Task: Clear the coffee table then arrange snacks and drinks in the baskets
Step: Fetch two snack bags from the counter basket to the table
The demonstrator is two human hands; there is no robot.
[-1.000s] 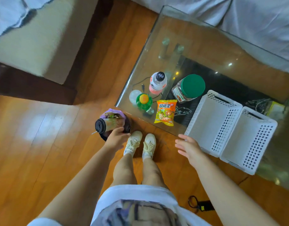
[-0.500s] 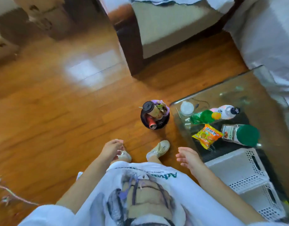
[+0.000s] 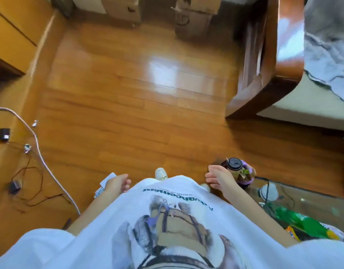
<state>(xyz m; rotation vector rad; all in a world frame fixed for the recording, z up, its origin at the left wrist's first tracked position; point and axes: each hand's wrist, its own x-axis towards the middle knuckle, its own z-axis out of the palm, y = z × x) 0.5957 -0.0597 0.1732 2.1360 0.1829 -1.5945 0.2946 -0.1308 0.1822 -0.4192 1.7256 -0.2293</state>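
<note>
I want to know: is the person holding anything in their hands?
No. The left hand and right hand are both empty; the cup sits in the bin beside the right hand.

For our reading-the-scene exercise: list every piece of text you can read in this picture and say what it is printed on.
"Advancement": dark green, upside down to the camera, on the white T-shirt.
Smaller line under it on the T-shirt: too small to read.
Orange snack packet and green bottle on the glass table: too blurred to read.

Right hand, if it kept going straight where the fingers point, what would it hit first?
Nothing close, it seems: the right hand has loosely curled fingers aimed left toward the shoe and bare floor. Depth is unclear.
</note>
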